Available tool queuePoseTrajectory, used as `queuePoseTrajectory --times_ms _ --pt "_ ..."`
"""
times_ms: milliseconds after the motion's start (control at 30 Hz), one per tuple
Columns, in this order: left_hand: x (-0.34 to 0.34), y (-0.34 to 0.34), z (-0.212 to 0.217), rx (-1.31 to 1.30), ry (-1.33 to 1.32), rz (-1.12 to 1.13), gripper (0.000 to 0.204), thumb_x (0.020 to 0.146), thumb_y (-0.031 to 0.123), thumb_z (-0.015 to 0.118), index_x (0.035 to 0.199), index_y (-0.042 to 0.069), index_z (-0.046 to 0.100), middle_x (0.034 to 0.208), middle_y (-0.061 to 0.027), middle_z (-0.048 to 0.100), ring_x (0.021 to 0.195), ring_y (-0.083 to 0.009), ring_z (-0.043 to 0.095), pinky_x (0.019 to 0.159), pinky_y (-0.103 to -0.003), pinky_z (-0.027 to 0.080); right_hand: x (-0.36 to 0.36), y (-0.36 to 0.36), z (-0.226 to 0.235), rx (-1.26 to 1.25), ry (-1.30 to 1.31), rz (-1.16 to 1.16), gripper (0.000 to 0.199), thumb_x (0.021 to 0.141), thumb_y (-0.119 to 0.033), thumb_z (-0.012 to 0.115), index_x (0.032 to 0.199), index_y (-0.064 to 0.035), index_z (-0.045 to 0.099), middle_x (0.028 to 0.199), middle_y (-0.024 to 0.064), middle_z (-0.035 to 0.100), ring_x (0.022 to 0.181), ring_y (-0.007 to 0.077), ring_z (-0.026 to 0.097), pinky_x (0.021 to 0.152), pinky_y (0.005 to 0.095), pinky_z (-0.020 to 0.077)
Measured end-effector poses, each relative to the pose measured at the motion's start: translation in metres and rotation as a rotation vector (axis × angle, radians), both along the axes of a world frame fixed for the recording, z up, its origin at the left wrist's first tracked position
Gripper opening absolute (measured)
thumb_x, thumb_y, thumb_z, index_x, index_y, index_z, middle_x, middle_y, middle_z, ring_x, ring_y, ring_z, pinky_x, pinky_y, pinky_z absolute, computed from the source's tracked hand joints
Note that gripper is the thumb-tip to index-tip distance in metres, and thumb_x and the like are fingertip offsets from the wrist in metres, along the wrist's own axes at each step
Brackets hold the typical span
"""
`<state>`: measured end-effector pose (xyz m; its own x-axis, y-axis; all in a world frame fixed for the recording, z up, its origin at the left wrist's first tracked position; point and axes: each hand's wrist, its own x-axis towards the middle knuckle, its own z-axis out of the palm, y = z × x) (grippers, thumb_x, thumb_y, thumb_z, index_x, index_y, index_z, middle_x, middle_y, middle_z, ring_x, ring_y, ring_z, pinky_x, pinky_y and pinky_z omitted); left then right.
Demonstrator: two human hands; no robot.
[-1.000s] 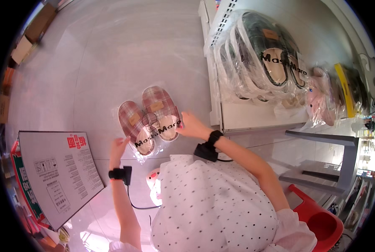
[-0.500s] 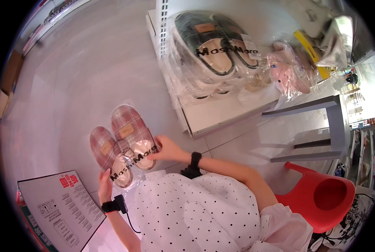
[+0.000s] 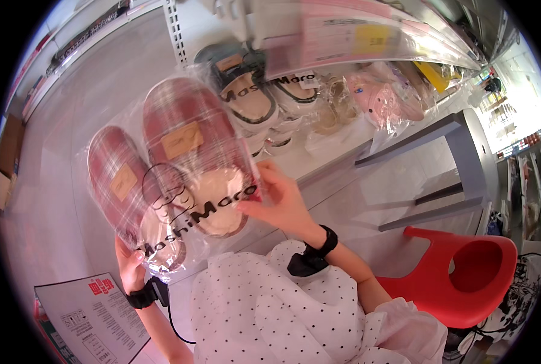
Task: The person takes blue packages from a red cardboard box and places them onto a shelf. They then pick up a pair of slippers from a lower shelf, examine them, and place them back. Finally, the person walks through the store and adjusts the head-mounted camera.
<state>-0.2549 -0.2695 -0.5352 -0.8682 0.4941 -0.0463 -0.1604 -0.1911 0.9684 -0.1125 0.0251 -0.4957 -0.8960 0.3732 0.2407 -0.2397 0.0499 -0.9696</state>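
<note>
A pair of red plaid slippers (image 3: 188, 142) in a clear printed bag fills the middle left, toes pointing away from me. Each slipper bears a tan patch, and its insole is pale. At the bag's right edge, my right hand (image 3: 282, 200) is closed with thumb on top and fingers beneath. My left hand (image 3: 130, 262) pinches the lower left corner, by the heel of the left slipper. Behind the pair, dark green slippers (image 3: 246, 97) in similar bags rest on a white shelf.
Pink bagged slippers (image 3: 379, 97) lie farther right on that shelf, under a price-label strip (image 3: 379, 39). To the right stand a grey stool (image 3: 464, 145) and a red plastic chair (image 3: 458, 285). A printed white box (image 3: 94, 315) is at lower left.
Both hands have raised the bagged plaid slippers, which now look larger and cover part of the shelf. The view has shifted, bringing the upper label strip into sight.
</note>
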Motion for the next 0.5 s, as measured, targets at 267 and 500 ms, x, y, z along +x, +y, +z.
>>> queuePoseTrajectory --times_ms 267,500 --pt "-0.002 0.090 0.045 0.035 0.038 -0.092 0.082 0.067 0.020 0.070 0.130 -0.002 0.023 0.125 -0.0124 0.040 0.116 -0.0238 0.040 0.097 -0.036 0.031 0.012 0.044 0.029 -0.127 0.139 -0.368 0.040 0.074 0.000 0.063 0.111 0.0035 0.048 0.104 0.0070 0.054 0.091 0.0126 0.054 0.078 0.0250 0.0451" --pt "-0.013 0.185 0.086 -0.003 0.143 -0.348 0.053 0.085 0.016 0.052 0.129 -0.002 0.028 0.126 -0.0084 0.041 0.113 -0.0156 0.040 0.094 -0.030 0.032 -0.006 0.121 0.039 -0.066 0.187 -0.544 0.023 0.077 -0.009 0.063 0.096 0.0025 0.057 0.082 -0.0007 0.056 0.074 0.0056 0.049 0.065 0.0197 0.0409"
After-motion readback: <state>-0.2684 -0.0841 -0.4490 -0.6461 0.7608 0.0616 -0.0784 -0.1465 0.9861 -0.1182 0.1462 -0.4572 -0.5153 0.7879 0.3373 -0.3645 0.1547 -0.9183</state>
